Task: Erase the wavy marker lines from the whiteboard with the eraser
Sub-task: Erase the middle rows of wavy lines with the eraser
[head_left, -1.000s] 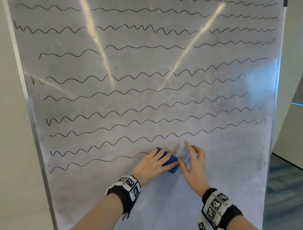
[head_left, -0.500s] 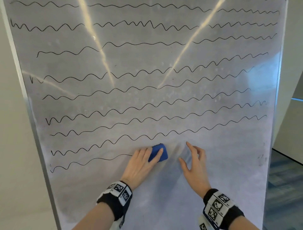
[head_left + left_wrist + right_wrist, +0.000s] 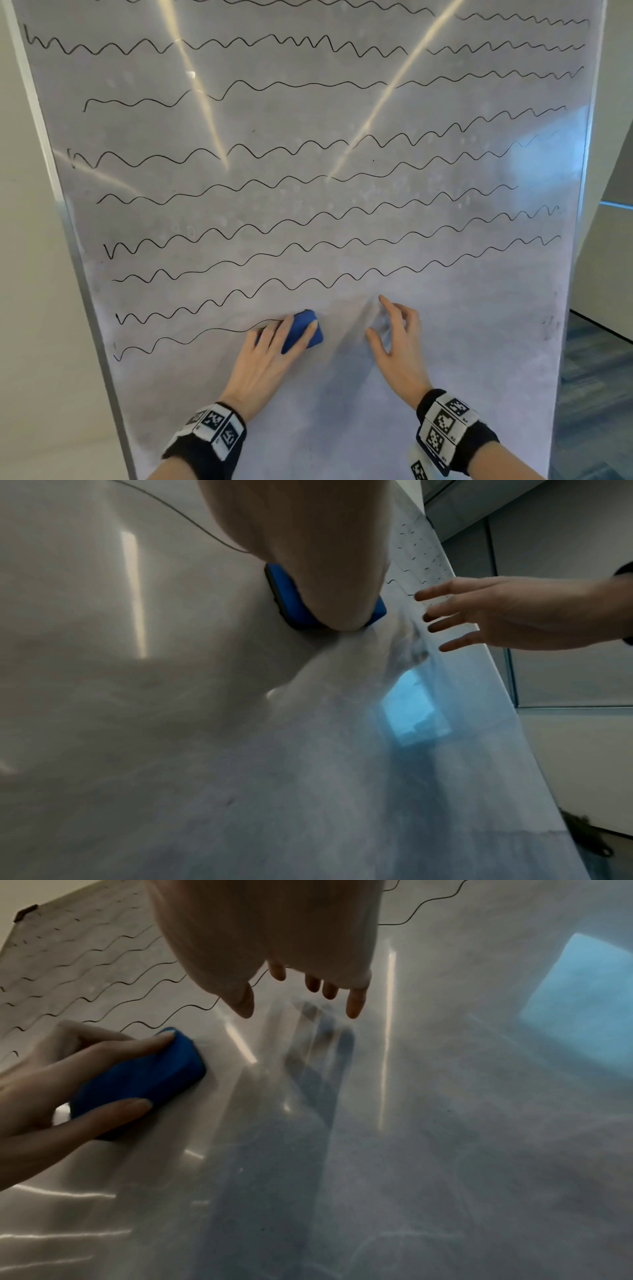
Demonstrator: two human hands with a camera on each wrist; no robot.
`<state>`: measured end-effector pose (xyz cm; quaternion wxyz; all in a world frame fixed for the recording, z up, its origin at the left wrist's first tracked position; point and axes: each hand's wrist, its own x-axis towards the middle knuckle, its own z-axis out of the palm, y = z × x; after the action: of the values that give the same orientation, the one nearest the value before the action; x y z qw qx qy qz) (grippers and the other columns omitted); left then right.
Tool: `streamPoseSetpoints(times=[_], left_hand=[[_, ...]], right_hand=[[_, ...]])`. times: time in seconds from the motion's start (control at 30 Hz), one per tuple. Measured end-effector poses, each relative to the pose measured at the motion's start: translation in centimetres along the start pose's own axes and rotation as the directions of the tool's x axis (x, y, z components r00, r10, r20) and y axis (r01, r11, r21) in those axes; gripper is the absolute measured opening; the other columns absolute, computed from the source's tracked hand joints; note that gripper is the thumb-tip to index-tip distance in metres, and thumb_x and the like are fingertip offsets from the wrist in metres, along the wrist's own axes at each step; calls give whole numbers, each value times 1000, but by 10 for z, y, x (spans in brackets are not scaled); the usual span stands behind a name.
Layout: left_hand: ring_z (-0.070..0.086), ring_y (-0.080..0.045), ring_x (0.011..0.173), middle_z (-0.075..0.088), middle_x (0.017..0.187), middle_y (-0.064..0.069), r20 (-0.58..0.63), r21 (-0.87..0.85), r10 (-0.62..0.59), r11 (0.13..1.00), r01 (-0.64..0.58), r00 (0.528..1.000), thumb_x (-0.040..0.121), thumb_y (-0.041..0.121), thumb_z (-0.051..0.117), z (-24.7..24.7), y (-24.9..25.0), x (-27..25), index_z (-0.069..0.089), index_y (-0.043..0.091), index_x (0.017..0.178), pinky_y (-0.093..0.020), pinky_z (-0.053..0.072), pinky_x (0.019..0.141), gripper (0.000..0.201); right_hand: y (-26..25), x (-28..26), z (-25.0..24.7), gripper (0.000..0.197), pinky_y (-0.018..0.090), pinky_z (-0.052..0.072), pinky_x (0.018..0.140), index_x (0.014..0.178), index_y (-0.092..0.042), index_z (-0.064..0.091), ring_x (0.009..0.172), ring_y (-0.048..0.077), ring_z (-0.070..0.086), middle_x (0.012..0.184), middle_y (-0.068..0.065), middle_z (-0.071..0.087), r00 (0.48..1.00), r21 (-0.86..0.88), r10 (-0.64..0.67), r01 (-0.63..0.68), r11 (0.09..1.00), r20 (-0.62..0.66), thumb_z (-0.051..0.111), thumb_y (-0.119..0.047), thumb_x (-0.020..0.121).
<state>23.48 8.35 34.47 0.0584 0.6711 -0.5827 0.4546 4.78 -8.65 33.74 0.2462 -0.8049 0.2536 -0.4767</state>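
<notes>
A whiteboard (image 3: 445, 359) stands upright and carries several black wavy lines (image 3: 308, 219). My left hand (image 3: 274, 346) grips a blue eraser (image 3: 303, 330) between thumb and fingers and presses it flat on the board. It sits at the right end of the bottom line (image 3: 191, 337). The eraser (image 3: 137, 1080) shows in the right wrist view with the left hand (image 3: 51, 1096) round it. In the left wrist view only a part of the eraser (image 3: 291, 601) shows. My right hand (image 3: 397, 329) is to the eraser's right, empty with fingers spread, fingertips at the board. The board below and right of the hands is wiped.
A metal frame (image 3: 68, 222) edges the board on the left, with a pale wall (image 3: 27, 308) beyond. Grey-blue carpet (image 3: 596, 394) lies past the board's right edge. Faint marker smudges (image 3: 549, 323) remain near that right edge.
My left hand has slid the eraser leftward along the bottom line, away from the right hand, and that line is shorter. The right hand has stayed in place.
</notes>
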Motion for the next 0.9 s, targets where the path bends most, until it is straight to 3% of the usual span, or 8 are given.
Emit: streamPoseSetpoints(times=[0.13,0.27,0.4,0.5,0.6,0.77,0.9], left_hand=[[45,-33,104,43,128,-17,7,7,43,999,-43,999,77,1,29,4,19,32,41,20,143,-40,33,80,70],[46,-29,108,42,130,-14,49,-44,110,993,-108,993,72,4,38,4,30,53,37,21,145,-38,44,79,75],[45,-29,106,44,129,-15,-14,-3,118,993,-118,993,81,-4,28,8,10,23,40,21,143,-39,38,83,68],[47,-31,105,44,128,-15,16,-30,45,999,-45,999,75,-6,24,3,-13,-14,39,21,143,-39,47,78,75],[47,-32,109,44,128,-16,14,-48,21,999,-20,1000,66,-5,29,-1,-26,-28,39,20,143,-39,41,80,81],[45,-31,105,42,127,-16,-32,-29,52,998,-53,998,80,2,28,3,-10,3,41,20,141,-40,33,83,66],[45,-29,106,41,130,-14,-20,-29,57,998,-57,998,77,4,36,4,-2,17,39,21,143,-38,32,80,68]], right_hand=[[-12,-1,9,60,25,31,101,142,-23,36,118,9,34,123,-5,32,1000,-17,-7,6,1000,-15,62,-21,88],[-18,-5,15,61,22,30,99,142,-21,36,117,9,35,125,-4,33,1000,-12,-5,4,1000,-24,63,-20,88],[-19,-9,21,60,21,30,99,141,-22,37,118,12,37,123,-3,33,1000,-29,-2,1,1000,-27,63,-18,87],[-23,-11,26,60,23,31,99,142,-24,35,118,13,36,122,-5,31,1000,-23,12,-12,1000,-8,61,-18,88],[-30,-12,32,60,23,32,99,142,-26,34,118,13,36,122,-8,30,1000,-14,11,-11,1000,0,61,-19,89],[-38,-14,38,58,26,34,100,141,-21,36,118,15,38,124,-4,32,999,-10,8,-8,1000,-37,62,-18,88],[-43,-15,40,59,24,33,98,141,-20,37,118,12,36,124,-2,33,999,-2,-4,4,1000,-48,62,-17,88]])
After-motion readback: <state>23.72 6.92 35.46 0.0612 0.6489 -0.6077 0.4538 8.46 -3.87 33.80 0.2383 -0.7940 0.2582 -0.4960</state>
